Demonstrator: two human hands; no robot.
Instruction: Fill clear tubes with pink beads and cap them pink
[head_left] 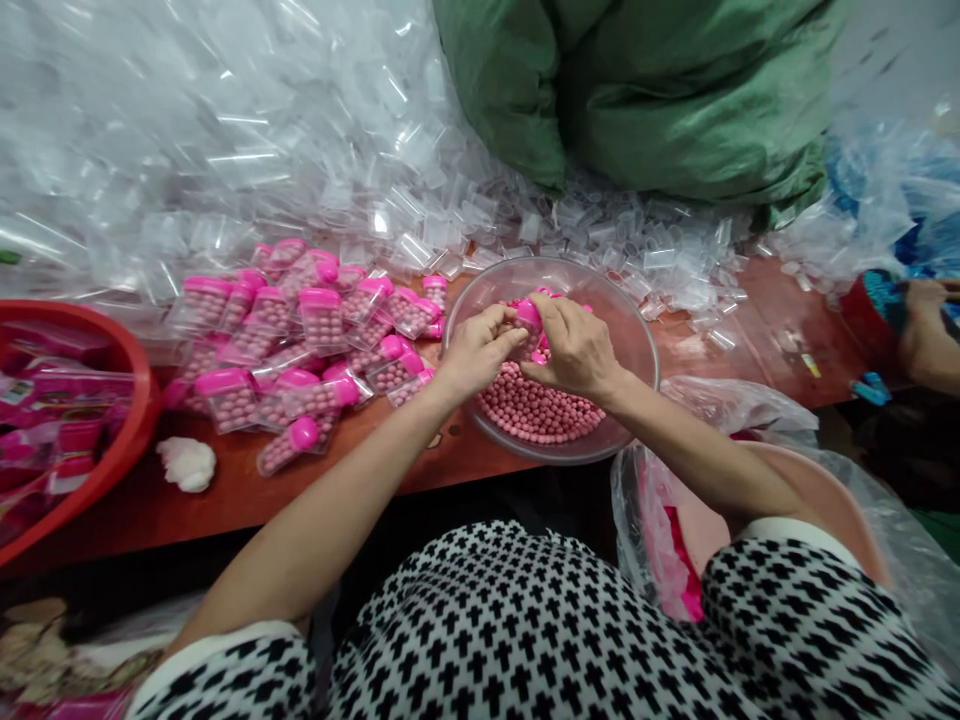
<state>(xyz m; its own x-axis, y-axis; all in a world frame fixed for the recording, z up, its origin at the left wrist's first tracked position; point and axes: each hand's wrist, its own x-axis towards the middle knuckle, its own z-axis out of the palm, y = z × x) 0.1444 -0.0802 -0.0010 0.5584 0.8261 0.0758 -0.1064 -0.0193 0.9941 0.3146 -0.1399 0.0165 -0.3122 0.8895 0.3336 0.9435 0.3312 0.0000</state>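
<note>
Over a clear plastic basin point(651, 385), both my hands meet at a small clear bottle with a pink cap point(529, 316). My left hand point(480, 350) is closed around the bottle's body, which its fingers partly cover. The thumb and fingers of my right hand point(576, 345) are closed on the cap. Pink beads point(536, 408) cover the bottom of the basin, and more pink caps lie behind them, partly hidden by my hands. To the left is a heap of capped bottles point(321, 318) filled with pink beads.
A red tub point(139, 420) of pink packages stands at far left, near a crumpled white wad point(187, 464). Clear empty containers point(300, 130) pile up behind, beside a green cloth bundle point(675, 100). Another person's hand point(930, 335) is at far right. A plastic-lined pink bucket point(817, 490) stands by my right arm.
</note>
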